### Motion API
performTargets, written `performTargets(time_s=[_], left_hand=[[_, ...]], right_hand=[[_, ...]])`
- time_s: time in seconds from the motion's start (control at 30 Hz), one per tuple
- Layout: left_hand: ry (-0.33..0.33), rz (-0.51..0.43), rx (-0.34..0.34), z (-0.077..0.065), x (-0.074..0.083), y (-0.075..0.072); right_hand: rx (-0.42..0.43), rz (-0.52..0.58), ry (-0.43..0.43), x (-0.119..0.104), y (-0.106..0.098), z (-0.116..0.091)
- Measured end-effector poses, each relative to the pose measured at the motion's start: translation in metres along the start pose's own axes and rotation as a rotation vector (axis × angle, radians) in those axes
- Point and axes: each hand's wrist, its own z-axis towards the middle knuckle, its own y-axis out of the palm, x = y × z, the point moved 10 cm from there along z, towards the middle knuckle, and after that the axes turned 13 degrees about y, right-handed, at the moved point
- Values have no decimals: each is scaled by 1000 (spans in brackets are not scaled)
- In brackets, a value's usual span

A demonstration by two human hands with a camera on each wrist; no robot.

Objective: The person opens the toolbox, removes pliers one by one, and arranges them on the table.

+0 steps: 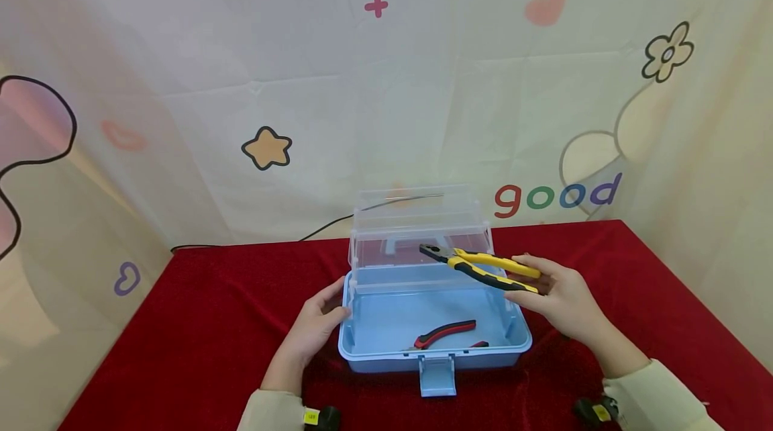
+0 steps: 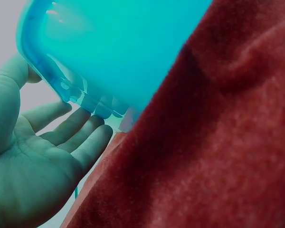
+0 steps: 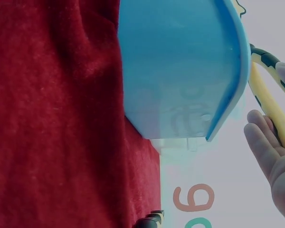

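Yellow-and-black combination pliers (image 1: pixel 457 261) are held up over the right part of the light-blue toolbox (image 1: pixel 380 364), their head pointing left across it. The right hand (image 1: pixel 561 293), beside the toolbox's right end, grips them by the handles, which stand spread: the thumb bears on one and the fingers lie along the other, so the joint and head extend beyond the fingertips. At the toolbox's left end the left hand (image 1: pixel 311 327) holds the wall, thumb hooked over the rim and fingers against the outside, slightly apart. Inside the toolbox, near its front wall, lie red-and-black-handled pliers (image 1: pixel 447 330), partly hidden and well apart from either hand's fingers. Behind rises the toolbox's clear lid (image 1: pixel 423 219); under it spreads red velvet cloth (image 1: pixel 241 310).
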Motion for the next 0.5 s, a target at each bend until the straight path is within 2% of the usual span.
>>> performTargets(time_s=[0.5], left_hand=[[-6,3,1,0,0,0]], right_hand=[[76,15,5,9,-8,-7]])
